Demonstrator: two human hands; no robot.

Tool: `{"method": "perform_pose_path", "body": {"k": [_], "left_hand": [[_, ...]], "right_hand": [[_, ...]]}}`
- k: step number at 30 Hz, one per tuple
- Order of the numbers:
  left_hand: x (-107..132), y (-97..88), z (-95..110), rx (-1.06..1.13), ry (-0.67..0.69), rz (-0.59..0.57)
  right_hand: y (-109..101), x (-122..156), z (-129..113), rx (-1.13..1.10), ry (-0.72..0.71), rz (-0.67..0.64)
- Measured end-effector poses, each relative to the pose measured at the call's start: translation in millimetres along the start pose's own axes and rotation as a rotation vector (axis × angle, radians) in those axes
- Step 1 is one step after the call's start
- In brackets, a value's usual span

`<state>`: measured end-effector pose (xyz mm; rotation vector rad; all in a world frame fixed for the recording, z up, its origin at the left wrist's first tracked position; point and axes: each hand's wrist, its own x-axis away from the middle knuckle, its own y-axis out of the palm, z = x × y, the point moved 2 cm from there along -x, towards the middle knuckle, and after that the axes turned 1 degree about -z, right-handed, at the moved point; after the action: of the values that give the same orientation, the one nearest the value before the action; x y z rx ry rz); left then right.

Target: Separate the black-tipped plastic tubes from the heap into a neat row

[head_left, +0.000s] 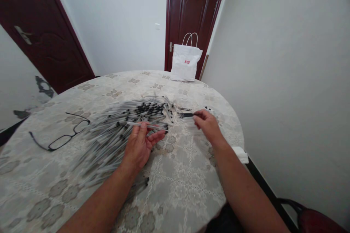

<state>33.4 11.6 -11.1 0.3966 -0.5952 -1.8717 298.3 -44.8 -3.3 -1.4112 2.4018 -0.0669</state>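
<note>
My left hand [140,143] pinches a slim translucent pen barrel [133,124] between thumb and fingers, lying nearly level, with its other fingers loosely curled. More barrels with black ends show by those fingers; I cannot tell if they are held too. Behind and left of this hand spreads a big heap of similar translucent pen barrels [109,131], many with black ends. To the right, my right hand [206,123] has thumb and forefinger closed at the end of a small bunch of thin black sticks [186,115]. Its fingertips partly hide the grip.
A pair of black-framed eyeglasses [61,142] lies unfolded on the left of the round table with its patterned cloth [180,174]. At the far edge stands a white paper bag [186,62]. Something white [240,154] sits at the right edge beside my forearm.
</note>
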Motion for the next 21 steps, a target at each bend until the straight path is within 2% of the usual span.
{"method": "perform_pose_path", "body": {"k": [2, 3, 4, 6, 9, 13, 16, 18, 21], "left_hand": [[0.7, 1.0, -0.6, 0.005, -0.016, -0.006], [0.9, 1.3, -1.0, 0.006, -0.023, -0.01], [0.9, 1.5, -1.5, 0.005, -0.028, -0.012], [0.7, 1.4, -2.6, 0.001, -0.035, -0.021], [0.2, 0.8, -3.9, -0.006, -0.038, -0.02], [-0.1, 0.5, -4.0, -0.021, -0.034, -0.016], [-0.3, 0.8, -4.0, -0.031, -0.029, -0.027], [-0.4, 1.1, -4.7, -0.044, -0.032, -0.046], [-0.2, 1.6, -6.7, -0.069, -0.046, -0.078]], "right_hand": [[-24.2, -11.1, 5.2, -0.102, -0.043, 0.291], [-32.7, -15.1, 8.1, -0.142, -0.054, 0.366], [-38.6, -18.0, 10.9, -0.171, -0.059, 0.411], [-41.1, -19.9, 15.1, -0.192, -0.046, 0.415], [-22.7, -13.0, 15.9, -0.179, -0.014, 0.289], [26.6, 9.7, 7.0, -0.074, 0.01, -0.04], [59.0, 29.1, -4.5, 0.038, -0.04, -0.281], [71.5, 38.7, -11.3, 0.051, -0.052, -0.365], [78.1, 45.1, -17.0, 0.025, -0.072, -0.412]]}}
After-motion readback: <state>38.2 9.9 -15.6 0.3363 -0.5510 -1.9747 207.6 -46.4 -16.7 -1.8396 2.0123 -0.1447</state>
